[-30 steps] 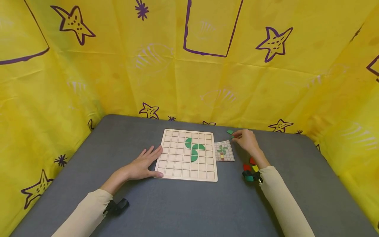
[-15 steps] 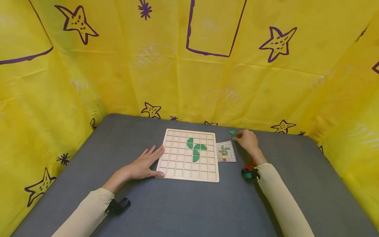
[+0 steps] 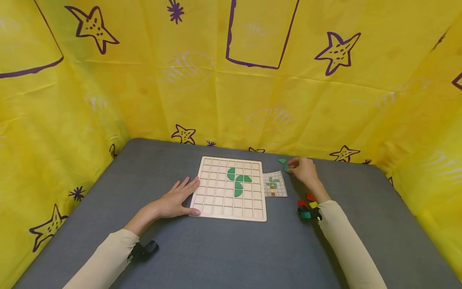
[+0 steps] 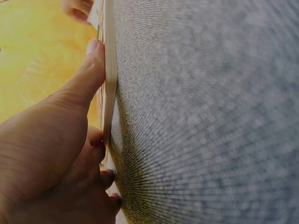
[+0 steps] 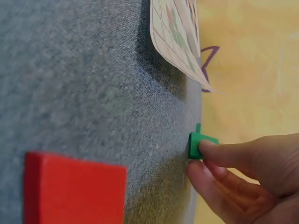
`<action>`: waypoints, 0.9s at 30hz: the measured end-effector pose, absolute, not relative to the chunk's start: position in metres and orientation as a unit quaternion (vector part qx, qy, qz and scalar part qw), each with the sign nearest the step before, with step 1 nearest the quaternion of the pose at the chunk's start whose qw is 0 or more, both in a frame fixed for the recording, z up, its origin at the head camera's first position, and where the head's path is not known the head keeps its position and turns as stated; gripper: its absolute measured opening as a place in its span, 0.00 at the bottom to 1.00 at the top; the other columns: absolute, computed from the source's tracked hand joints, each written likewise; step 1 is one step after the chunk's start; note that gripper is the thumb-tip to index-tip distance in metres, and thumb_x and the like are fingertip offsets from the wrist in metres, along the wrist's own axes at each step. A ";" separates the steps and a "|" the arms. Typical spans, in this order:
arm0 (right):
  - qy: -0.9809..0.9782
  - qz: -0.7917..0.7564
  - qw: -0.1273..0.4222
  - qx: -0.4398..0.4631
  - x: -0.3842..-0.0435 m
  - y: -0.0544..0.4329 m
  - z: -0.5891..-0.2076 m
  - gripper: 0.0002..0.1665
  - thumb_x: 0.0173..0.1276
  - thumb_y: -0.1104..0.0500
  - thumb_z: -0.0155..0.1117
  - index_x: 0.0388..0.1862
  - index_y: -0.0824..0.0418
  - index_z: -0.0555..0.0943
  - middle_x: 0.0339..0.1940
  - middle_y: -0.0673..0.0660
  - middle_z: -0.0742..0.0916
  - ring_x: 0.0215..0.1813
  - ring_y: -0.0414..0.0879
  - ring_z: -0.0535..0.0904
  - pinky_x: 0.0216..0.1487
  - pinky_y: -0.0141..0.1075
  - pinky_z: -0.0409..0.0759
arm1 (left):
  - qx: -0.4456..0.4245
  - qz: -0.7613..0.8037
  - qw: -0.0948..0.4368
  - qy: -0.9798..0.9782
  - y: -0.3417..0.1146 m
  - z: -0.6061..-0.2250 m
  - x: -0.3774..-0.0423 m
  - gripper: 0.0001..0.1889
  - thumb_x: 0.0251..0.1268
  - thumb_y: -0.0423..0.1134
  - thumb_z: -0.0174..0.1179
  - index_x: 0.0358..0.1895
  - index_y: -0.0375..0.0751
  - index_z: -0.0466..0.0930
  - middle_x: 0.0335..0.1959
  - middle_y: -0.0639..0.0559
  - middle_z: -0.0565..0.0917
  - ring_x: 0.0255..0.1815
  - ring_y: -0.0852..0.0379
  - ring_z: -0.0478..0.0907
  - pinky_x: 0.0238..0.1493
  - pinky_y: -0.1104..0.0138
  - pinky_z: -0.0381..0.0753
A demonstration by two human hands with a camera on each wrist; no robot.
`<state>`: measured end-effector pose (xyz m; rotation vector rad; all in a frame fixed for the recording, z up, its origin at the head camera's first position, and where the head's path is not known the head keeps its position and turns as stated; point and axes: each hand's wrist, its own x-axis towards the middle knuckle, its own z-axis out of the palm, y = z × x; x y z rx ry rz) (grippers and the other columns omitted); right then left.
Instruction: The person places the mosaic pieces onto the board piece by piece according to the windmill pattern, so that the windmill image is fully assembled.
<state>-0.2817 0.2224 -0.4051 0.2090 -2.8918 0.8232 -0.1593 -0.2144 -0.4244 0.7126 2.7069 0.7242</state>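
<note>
My left hand (image 3: 175,200) lies with fingers spread at the left edge of a pale wooden grid board (image 3: 216,192). In the left wrist view its thumb (image 4: 88,70) rests along the board's edge. Three green pieces sit on the board: a quarter circle (image 3: 231,174), another (image 3: 244,179) and a half circle (image 3: 238,189). Beyond the board's right side, my right hand (image 3: 304,171) pinches a small green piece (image 5: 194,143) at the table surface, between thumb and fingers. A second green piece (image 3: 282,160) lies just behind it. A printed pattern card (image 3: 268,192) touches the board's right side.
Near my right wrist lie red pieces (image 3: 310,196) and a yellow piece (image 3: 313,205); one red block (image 5: 84,191) looms close in the right wrist view. The grey table (image 3: 216,257) ends at a yellow patterned curtain (image 3: 151,100).
The right hand has shifted slightly right, and more of the green piece at its fingertips shows now. My left hand stays on the board's edge. The head view has moved a little.
</note>
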 end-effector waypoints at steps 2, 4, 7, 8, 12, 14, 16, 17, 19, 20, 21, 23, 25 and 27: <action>-0.956 0.275 0.066 0.073 -0.280 0.224 -0.405 0.10 0.60 0.65 0.72 0.41 0.70 0.86 0.32 0.63 0.88 0.29 0.51 0.85 0.36 0.45 0.82 | 0.243 0.249 0.125 0.929 -0.214 -0.423 -0.159 0.55 0.59 0.61 0.65 0.78 0.34 0.45 0.80 0.39 0.46 0.78 0.33 0.36 0.73 0.39 0.34; -0.955 0.277 0.069 0.077 -0.279 0.225 -0.404 0.11 0.60 0.66 0.72 0.41 0.70 0.86 0.32 0.63 0.88 0.29 0.51 0.85 0.36 0.46 0.82 | 0.242 0.249 0.125 0.929 -0.214 -0.423 -0.159 0.55 0.58 0.61 0.65 0.78 0.34 0.45 0.79 0.39 0.46 0.78 0.33 0.37 0.73 0.39 0.34; -0.954 0.278 0.076 0.081 -0.276 0.226 -0.402 0.11 0.60 0.66 0.71 0.41 0.69 0.86 0.33 0.63 0.88 0.32 0.53 0.85 0.38 0.48 0.82 | 0.244 0.249 0.124 0.929 -0.214 -0.422 -0.158 0.54 0.58 0.60 0.65 0.78 0.33 0.46 0.79 0.39 0.46 0.78 0.33 0.37 0.73 0.39 0.34; -0.953 0.280 0.077 0.083 -0.276 0.227 -0.402 0.11 0.60 0.66 0.71 0.41 0.70 0.86 0.33 0.64 0.88 0.32 0.53 0.85 0.38 0.48 0.82 | 0.245 0.250 0.124 0.929 -0.214 -0.422 -0.158 0.54 0.58 0.60 0.65 0.78 0.33 0.46 0.79 0.39 0.46 0.78 0.33 0.37 0.73 0.39 0.35; -0.950 0.289 0.073 0.094 -0.272 0.229 -0.399 0.10 0.61 0.66 0.70 0.41 0.70 0.86 0.33 0.64 0.88 0.30 0.53 0.85 0.35 0.46 0.83 | 0.247 0.250 0.121 0.928 -0.213 -0.421 -0.157 0.54 0.59 0.59 0.65 0.78 0.32 0.46 0.79 0.38 0.47 0.78 0.32 0.37 0.73 0.39 0.35; -0.949 0.292 0.068 0.100 -0.271 0.229 -0.396 0.10 0.61 0.67 0.70 0.41 0.70 0.86 0.33 0.64 0.88 0.30 0.53 0.85 0.34 0.46 0.83 | 0.247 0.250 0.121 0.928 -0.213 -0.421 -0.157 0.54 0.59 0.59 0.65 0.78 0.32 0.46 0.79 0.38 0.47 0.78 0.32 0.38 0.73 0.39 0.35; -0.949 0.289 0.069 0.105 -0.269 0.230 -0.394 0.11 0.61 0.67 0.69 0.43 0.70 0.85 0.34 0.64 0.88 0.33 0.55 0.85 0.36 0.47 0.83 | 0.248 0.251 0.121 0.928 -0.213 -0.420 -0.157 0.54 0.59 0.59 0.66 0.77 0.32 0.46 0.79 0.38 0.47 0.78 0.32 0.37 0.73 0.39 0.35; -0.949 0.288 0.070 0.106 -0.268 0.230 -0.393 0.13 0.62 0.67 0.69 0.45 0.70 0.85 0.35 0.64 0.88 0.35 0.56 0.85 0.38 0.48 0.83 | 0.248 0.251 0.121 0.928 -0.213 -0.420 -0.157 0.54 0.59 0.58 0.66 0.77 0.32 0.46 0.79 0.38 0.47 0.78 0.32 0.37 0.73 0.39 0.35; -0.949 0.286 0.071 0.115 -0.266 0.231 -0.391 0.15 0.63 0.67 0.68 0.49 0.70 0.84 0.37 0.65 0.88 0.39 0.59 0.85 0.40 0.50 0.82 | 0.247 0.252 0.121 0.928 -0.213 -0.420 -0.156 0.54 0.59 0.58 0.66 0.78 0.32 0.46 0.79 0.38 0.47 0.78 0.32 0.37 0.73 0.39 0.35; -0.948 0.286 0.070 0.119 -0.266 0.230 -0.390 0.16 0.64 0.67 0.67 0.51 0.70 0.83 0.38 0.66 0.87 0.41 0.60 0.85 0.41 0.51 0.82 | 0.246 0.252 0.122 0.928 -0.213 -0.420 -0.156 0.54 0.59 0.58 0.66 0.78 0.32 0.46 0.79 0.38 0.47 0.78 0.32 0.37 0.73 0.39 0.35; -0.947 0.287 0.071 0.123 -0.265 0.230 -0.389 0.17 0.64 0.67 0.66 0.52 0.70 0.83 0.38 0.66 0.87 0.42 0.61 0.84 0.41 0.52 0.82 | 0.246 0.252 0.122 0.928 -0.213 -0.420 -0.156 0.54 0.59 0.59 0.65 0.78 0.32 0.46 0.79 0.38 0.47 0.78 0.32 0.37 0.73 0.39 0.35; -0.945 0.290 0.069 0.133 -0.263 0.228 -0.387 0.16 0.66 0.67 0.66 0.53 0.69 0.83 0.39 0.67 0.87 0.43 0.62 0.84 0.41 0.52 0.82 | 0.244 0.252 0.122 0.928 -0.213 -0.420 -0.156 0.54 0.59 0.59 0.65 0.78 0.33 0.46 0.79 0.38 0.47 0.78 0.32 0.37 0.73 0.39 0.35; -0.943 0.294 0.073 0.139 -0.262 0.226 -0.386 0.14 0.66 0.67 0.66 0.50 0.69 0.84 0.40 0.67 0.87 0.43 0.62 0.84 0.40 0.51 0.83 | 0.243 0.252 0.123 0.929 -0.213 -0.420 -0.157 0.54 0.59 0.60 0.65 0.78 0.33 0.46 0.79 0.38 0.47 0.78 0.32 0.37 0.73 0.39 0.35; -0.939 0.301 0.078 0.145 -0.261 0.223 -0.384 0.12 0.66 0.67 0.66 0.48 0.69 0.85 0.40 0.67 0.87 0.42 0.62 0.84 0.40 0.51 0.83 | 0.242 0.252 0.123 0.929 -0.213 -0.420 -0.157 0.54 0.59 0.60 0.65 0.78 0.33 0.46 0.79 0.38 0.47 0.78 0.32 0.37 0.73 0.40 0.35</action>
